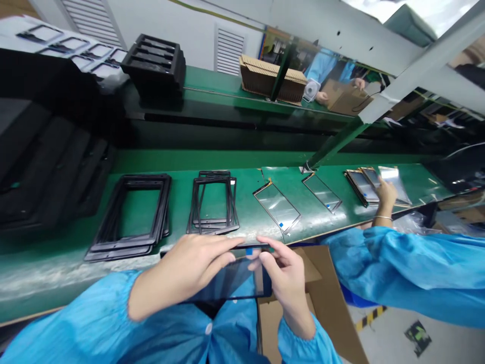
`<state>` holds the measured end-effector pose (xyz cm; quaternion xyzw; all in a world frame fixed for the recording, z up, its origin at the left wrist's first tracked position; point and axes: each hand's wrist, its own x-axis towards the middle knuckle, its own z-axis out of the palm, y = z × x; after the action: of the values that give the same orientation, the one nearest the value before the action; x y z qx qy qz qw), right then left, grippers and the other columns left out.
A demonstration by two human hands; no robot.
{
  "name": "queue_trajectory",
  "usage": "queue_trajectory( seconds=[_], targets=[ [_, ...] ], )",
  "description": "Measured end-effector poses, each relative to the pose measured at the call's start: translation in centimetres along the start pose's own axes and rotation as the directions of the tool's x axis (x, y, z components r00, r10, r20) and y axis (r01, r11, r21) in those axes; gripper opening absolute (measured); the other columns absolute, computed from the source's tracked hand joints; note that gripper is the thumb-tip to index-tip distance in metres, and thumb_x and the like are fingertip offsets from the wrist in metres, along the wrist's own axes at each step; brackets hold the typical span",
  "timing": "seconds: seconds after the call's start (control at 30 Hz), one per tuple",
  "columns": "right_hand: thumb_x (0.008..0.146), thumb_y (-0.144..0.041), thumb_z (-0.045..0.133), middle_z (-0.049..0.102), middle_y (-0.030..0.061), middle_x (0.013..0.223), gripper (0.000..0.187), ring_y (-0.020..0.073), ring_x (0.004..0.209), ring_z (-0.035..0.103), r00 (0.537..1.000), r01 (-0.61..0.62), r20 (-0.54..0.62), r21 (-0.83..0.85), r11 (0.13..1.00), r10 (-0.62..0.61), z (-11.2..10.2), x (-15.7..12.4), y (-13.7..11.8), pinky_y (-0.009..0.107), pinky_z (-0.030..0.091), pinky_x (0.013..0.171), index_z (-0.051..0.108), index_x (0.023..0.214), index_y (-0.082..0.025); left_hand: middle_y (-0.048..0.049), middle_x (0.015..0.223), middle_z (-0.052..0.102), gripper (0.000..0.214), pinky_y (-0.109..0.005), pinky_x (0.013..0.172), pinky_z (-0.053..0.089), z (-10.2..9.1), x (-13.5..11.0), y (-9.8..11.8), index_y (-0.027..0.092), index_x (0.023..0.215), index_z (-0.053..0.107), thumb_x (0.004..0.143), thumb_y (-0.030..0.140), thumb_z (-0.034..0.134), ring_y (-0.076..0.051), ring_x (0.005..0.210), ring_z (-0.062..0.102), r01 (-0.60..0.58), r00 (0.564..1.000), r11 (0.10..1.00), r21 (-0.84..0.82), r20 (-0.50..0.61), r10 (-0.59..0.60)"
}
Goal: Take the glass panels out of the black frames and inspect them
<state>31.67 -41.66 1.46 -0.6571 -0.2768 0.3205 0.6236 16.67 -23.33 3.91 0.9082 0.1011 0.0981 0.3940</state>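
Note:
My left hand (189, 270) and my right hand (280, 275) both grip a dark glass screen panel (233, 280) held flat over my lap, just below the green bench edge. The left fingers curl over its top edge. The right thumb and forefinger pinch near a small blue tab (249, 251) on the panel's upper rim. Both sleeves are blue.
On the green bench (246, 222) lie two stacks of black frames (132, 215) (212, 202), two clear panels (277, 206) (323, 192), and a pile of panels (361, 184) under a co-worker's hand (386, 194). Black trays (155, 65) stand behind. A cardboard box (326, 298) sits below.

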Motion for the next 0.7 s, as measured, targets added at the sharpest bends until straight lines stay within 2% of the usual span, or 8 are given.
queue_trajectory(
  seconds=[0.07, 0.13, 0.23, 0.3, 0.33, 0.5, 0.6, 0.7],
  targets=[
    [0.094, -0.048, 0.078, 0.084, 0.003, 0.079, 0.046, 0.0267, 0.078, 0.084, 0.993, -0.03, 0.114, 0.079, 0.996, 0.02, 0.1, 0.4, -0.2, 0.04, 0.069, 0.081, 0.076, 0.134, -0.025, -0.0026, 0.114, 0.085, 0.04, -0.035, 0.091, 0.062, 0.0, -0.1, 0.4, 0.033, 0.143, 0.072, 0.109, 0.034, 0.051, -0.026, 0.1, 0.082, 0.063, 0.996, 0.989, -0.134, 0.074, -0.054],
    [0.096, -0.053, 0.075, 0.086, 0.0065, 0.09, 0.051, 0.0283, 0.085, 0.085, 0.99, -0.08, 0.131, 0.176, 0.981, 0.057, -0.1, 0.7, -0.1, 0.043, 0.069, 0.085, 0.075, 0.137, -0.025, -0.0039, 0.098, 0.087, 0.042, -0.032, 0.078, 0.063, 0.3, -0.3, 0.5, 0.029, 0.144, 0.071, 0.111, 0.038, 0.048, -0.024, 0.082, 0.083, 0.187, 0.982, 0.926, -0.328, 0.088, -0.168],
    [0.097, -0.06, 0.07, 0.086, 0.0128, 0.103, 0.047, 0.0294, 0.082, 0.084, 0.993, -0.109, -0.012, 0.239, 0.965, 0.116, -0.4, 1.1, 0.6, 0.042, 0.07, 0.076, 0.084, 0.118, -0.021, -0.0129, 0.109, 0.085, 0.049, -0.029, 0.063, 0.063, 1.1, -1.2, 0.2, 0.02, 0.144, 0.068, 0.109, 0.049, 0.052, -0.025, 0.08, 0.083, 0.345, 0.918, 0.671, -0.656, 0.086, -0.388],
    [0.094, -0.062, 0.072, 0.086, 0.0127, 0.092, 0.046, 0.0288, 0.071, 0.083, 0.987, -0.122, -0.077, 0.226, 0.967, 0.143, -0.4, 1.4, 1.2, 0.04, 0.07, 0.068, 0.087, 0.104, -0.019, -0.0184, 0.118, 0.083, 0.052, -0.031, 0.063, 0.065, 1.6, -1.7, -0.1, 0.018, 0.142, 0.067, 0.105, 0.054, 0.059, -0.028, 0.086, 0.084, 0.358, 0.884, 0.525, -0.772, 0.099, -0.457],
    [0.092, -0.063, 0.072, 0.085, 0.0119, 0.084, 0.047, 0.0286, 0.066, 0.082, 0.985, -0.127, -0.088, 0.226, 0.966, 0.15, -0.4, 1.6, 1.3, 0.039, 0.069, 0.065, 0.087, 0.099, -0.019, -0.0196, 0.118, 0.082, 0.053, -0.032, 0.065, 0.066, 1.9, -1.9, -0.2, 0.017, 0.139, 0.068, 0.103, 0.055, 0.063, -0.03, 0.089, 0.084, 0.352, 0.879, 0.492, -0.797, 0.101, -0.465],
    [0.092, -0.069, 0.068, 0.081, 0.0083, 0.067, 0.054, 0.0276, 0.053, 0.077, 0.992, -0.074, -0.083, 0.184, 0.98, 0.09, 0.4, 2.0, 0.7, 0.038, 0.066, 0.055, 0.081, 0.071, -0.022, -0.0207, 0.116, 0.082, 0.051, -0.034, 0.065, 0.068, 2.3, -2.1, -0.1, 0.016, 0.128, 0.071, 0.097, 0.056, 0.072, -0.031, 0.089, 0.084, 0.341, 0.863, 0.435, -0.833, 0.094, -0.497],
    [0.097, -0.067, 0.064, 0.08, 0.0067, 0.065, 0.056, 0.0242, 0.05, 0.076, 0.996, -0.013, -0.092, 0.105, 0.994, 0.023, 0.5, 1.9, 0.0, 0.033, 0.063, 0.052, 0.076, 0.065, -0.023, -0.0203, 0.115, 0.083, 0.05, -0.033, 0.062, 0.067, 2.3, -2.1, 0.0, 0.015, 0.127, 0.071, 0.097, 0.054, 0.072, -0.031, 0.087, 0.084, 0.364, 0.84, 0.425, -0.829, 0.095, -0.535],
    [0.099, -0.065, 0.062, 0.08, 0.0057, 0.064, 0.054, 0.0222, 0.049, 0.075, 0.994, 0.021, -0.107, 0.065, 0.998, -0.013, 0.5, 1.7, -0.4, 0.031, 0.061, 0.049, 0.075, 0.068, -0.022, -0.0199, 0.122, 0.081, 0.052, -0.039, 0.072, 0.07, 1.7, -2.0, 0.0, 0.016, 0.132, 0.071, 0.099, 0.055, 0.068, -0.033, 0.093, 0.084, 0.37, 0.853, 0.516, -0.773, 0.062, -0.519]
  ],
)
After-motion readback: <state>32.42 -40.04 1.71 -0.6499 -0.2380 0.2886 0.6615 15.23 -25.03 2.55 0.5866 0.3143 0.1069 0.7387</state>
